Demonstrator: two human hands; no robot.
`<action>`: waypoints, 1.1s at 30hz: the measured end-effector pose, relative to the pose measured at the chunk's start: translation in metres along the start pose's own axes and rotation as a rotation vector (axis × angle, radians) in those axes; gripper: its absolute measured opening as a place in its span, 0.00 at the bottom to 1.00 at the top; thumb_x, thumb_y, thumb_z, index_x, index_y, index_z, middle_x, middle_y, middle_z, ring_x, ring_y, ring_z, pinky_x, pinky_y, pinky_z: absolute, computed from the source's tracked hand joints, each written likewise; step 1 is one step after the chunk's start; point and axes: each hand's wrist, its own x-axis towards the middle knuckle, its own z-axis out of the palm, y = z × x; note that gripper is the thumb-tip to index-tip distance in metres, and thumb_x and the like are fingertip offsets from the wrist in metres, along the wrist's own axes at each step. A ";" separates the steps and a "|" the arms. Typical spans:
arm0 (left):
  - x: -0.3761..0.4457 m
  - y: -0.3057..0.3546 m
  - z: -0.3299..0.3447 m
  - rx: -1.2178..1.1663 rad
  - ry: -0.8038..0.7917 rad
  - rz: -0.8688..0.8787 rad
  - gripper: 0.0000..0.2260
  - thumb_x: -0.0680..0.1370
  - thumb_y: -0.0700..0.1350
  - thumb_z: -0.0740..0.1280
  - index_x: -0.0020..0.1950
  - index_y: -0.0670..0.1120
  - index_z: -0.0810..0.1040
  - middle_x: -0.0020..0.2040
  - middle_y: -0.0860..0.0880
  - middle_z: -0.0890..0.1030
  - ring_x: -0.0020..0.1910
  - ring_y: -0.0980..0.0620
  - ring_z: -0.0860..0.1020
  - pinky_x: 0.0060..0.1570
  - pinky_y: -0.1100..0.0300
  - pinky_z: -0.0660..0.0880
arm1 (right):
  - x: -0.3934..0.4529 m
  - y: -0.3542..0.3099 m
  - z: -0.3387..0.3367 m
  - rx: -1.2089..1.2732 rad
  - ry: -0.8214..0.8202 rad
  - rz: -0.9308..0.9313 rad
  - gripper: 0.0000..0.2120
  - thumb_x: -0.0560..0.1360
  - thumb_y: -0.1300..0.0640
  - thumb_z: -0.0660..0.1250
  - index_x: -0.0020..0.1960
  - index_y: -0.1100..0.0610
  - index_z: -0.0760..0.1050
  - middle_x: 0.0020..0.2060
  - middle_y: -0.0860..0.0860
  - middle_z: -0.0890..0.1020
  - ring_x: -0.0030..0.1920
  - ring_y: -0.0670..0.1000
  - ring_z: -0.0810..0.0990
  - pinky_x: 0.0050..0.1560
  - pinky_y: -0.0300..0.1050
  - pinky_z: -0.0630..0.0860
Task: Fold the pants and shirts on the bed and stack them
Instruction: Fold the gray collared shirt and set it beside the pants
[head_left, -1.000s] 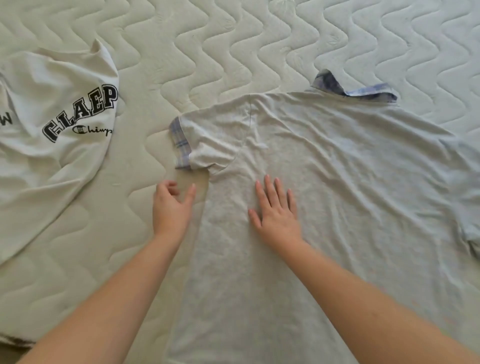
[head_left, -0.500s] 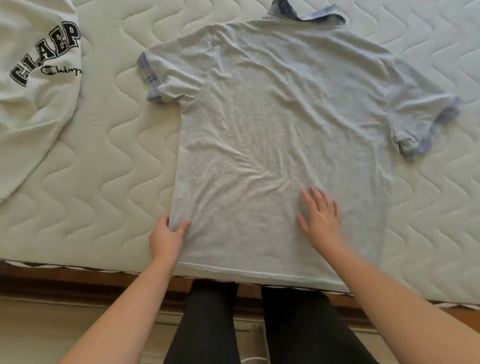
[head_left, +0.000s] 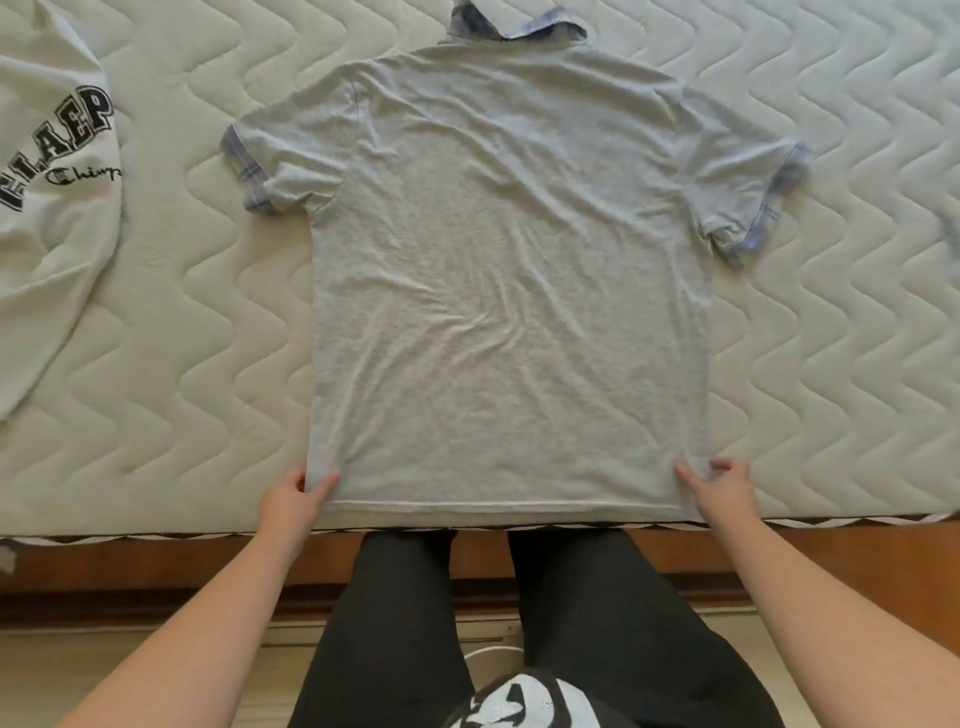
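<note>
With my left hand (head_left: 291, 501) pinching the lower-left hem corner and my right hand (head_left: 719, 488) pinching the lower-right, the grey polo shirt (head_left: 509, 291) lies flat at frame centre on the mattress (head_left: 857, 312), long axis running from me toward the upper edge, both hands equally near.

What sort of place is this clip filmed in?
Most likely a home bedroom: a bare quilted mattress on a wooden bed frame, with a grey polo shirt spread out and a white printed shirt beside it.
</note>
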 end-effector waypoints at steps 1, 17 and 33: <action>-0.001 -0.002 0.000 0.002 -0.010 0.005 0.16 0.79 0.52 0.69 0.61 0.43 0.80 0.54 0.44 0.82 0.48 0.46 0.77 0.45 0.54 0.70 | 0.001 0.002 -0.002 -0.022 -0.053 -0.029 0.20 0.74 0.44 0.71 0.54 0.60 0.76 0.53 0.60 0.81 0.53 0.63 0.79 0.55 0.57 0.75; -0.016 -0.039 0.000 0.073 -0.023 -0.099 0.17 0.80 0.54 0.66 0.53 0.39 0.81 0.43 0.46 0.83 0.42 0.48 0.80 0.38 0.55 0.71 | -0.012 0.039 -0.004 -0.107 -0.067 -0.067 0.16 0.77 0.52 0.70 0.60 0.61 0.77 0.49 0.57 0.82 0.48 0.60 0.78 0.44 0.50 0.72; 0.113 0.155 -0.052 -0.323 0.272 0.172 0.18 0.81 0.52 0.64 0.66 0.43 0.74 0.54 0.48 0.79 0.52 0.50 0.77 0.55 0.57 0.72 | -0.069 -0.257 0.059 0.364 -0.241 -0.578 0.18 0.80 0.61 0.63 0.69 0.58 0.70 0.56 0.52 0.78 0.48 0.46 0.76 0.45 0.26 0.69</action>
